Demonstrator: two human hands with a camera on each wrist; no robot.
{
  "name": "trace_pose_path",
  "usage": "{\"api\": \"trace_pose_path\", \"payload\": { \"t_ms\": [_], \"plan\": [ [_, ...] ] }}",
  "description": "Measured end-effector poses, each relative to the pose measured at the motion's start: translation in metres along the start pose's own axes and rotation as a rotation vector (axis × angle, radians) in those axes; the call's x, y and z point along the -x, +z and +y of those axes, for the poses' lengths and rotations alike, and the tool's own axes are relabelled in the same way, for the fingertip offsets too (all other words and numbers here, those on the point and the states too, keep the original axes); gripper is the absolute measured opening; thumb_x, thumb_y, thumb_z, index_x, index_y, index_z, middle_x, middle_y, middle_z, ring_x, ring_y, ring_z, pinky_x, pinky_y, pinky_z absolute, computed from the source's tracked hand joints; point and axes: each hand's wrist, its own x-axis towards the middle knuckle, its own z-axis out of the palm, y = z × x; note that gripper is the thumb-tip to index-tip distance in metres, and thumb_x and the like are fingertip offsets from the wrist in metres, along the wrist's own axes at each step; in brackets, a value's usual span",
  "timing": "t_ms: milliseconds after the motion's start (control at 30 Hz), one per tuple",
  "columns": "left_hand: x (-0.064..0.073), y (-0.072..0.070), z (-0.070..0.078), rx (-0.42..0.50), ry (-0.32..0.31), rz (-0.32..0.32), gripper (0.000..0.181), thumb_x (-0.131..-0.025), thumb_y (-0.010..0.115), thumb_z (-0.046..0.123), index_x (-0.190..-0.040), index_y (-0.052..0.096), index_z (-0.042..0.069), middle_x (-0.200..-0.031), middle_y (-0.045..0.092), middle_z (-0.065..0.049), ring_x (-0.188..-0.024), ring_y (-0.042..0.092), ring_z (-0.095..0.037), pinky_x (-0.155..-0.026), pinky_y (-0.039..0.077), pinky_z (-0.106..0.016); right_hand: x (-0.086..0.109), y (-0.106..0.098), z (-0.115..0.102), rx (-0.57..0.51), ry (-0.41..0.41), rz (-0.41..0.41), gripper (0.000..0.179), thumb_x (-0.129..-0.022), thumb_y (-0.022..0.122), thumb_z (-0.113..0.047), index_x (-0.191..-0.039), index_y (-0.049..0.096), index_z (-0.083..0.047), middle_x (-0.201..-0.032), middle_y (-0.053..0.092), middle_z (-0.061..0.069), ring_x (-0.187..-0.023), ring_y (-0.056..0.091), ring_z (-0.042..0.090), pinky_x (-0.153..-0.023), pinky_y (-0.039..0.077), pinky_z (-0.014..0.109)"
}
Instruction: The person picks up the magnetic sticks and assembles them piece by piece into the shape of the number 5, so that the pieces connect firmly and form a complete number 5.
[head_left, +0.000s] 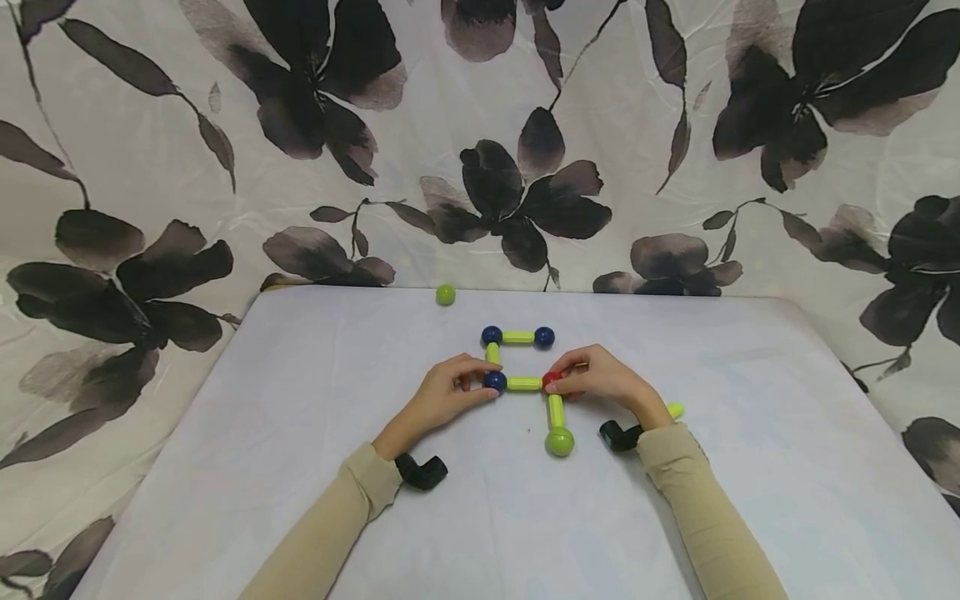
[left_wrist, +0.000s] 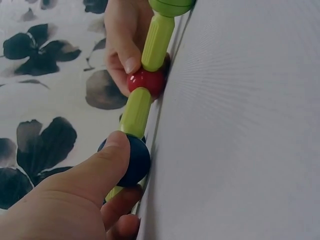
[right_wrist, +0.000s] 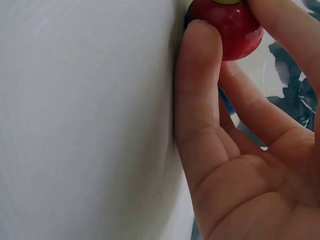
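A chain of yellow-green rods and coloured balls lies on the white table. My left hand [head_left: 452, 387] pinches the lower blue ball [head_left: 495, 381] between thumb and fingers; the left wrist view shows the thumb on this blue ball [left_wrist: 136, 160]. With its fingertips, my right hand [head_left: 600, 379] grips the red ball [right_wrist: 232, 31]. One rod [head_left: 524, 383] joins these two balls. From the red ball another rod [head_left: 556, 411] runs toward me to a large green ball [head_left: 559, 442]. Beyond my left hand, a rod [head_left: 492, 353] leads to a blue ball [head_left: 491, 335], then a rod [head_left: 518, 337] and another blue ball [head_left: 544, 337].
A loose green ball [head_left: 446, 295] sits at the far edge of the table [head_left: 337, 350]. Beside my right wrist a rod [head_left: 676, 410] shows partly, the rest hidden by the arm. Dark cameras [head_left: 422, 472] are worn on both wrists. Behind the table hangs a floral cloth [head_left: 420, 125].
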Motion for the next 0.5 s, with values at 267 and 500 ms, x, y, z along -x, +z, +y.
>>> {"api": "trace_pose_path", "payload": {
  "t_ms": [267, 500],
  "plan": [
    [0.001, -0.002, 0.0, 0.017, 0.014, -0.006, 0.036, -0.086, 0.08, 0.025, -0.121, 0.072, 0.021, -0.102, 0.066, 0.006, -0.073, 0.05, -0.014, -0.062, 0.041, -0.026, 0.015, -0.016, -0.009, 0.248, -0.095, 0.051, 0.033, -0.086, 0.079, -0.024, -0.109, 0.069, -0.002, -0.083, 0.064, 0.006, -0.069, 0.061, 0.021, -0.064, 0.051, 0.031],
    [0.001, -0.001, -0.002, 0.016, 0.01, -0.003, 0.036, -0.086, 0.08, 0.026, -0.121, 0.072, 0.022, -0.103, 0.066, 0.008, -0.073, 0.05, -0.013, -0.062, 0.041, -0.026, 0.051, -0.044, -0.018, 0.428, -0.184, 0.164, 0.028, -0.09, 0.075, -0.02, -0.109, 0.07, 0.0, -0.09, 0.064, 0.003, -0.08, 0.058, 0.019, -0.069, 0.05, 0.031]
  ]
}}
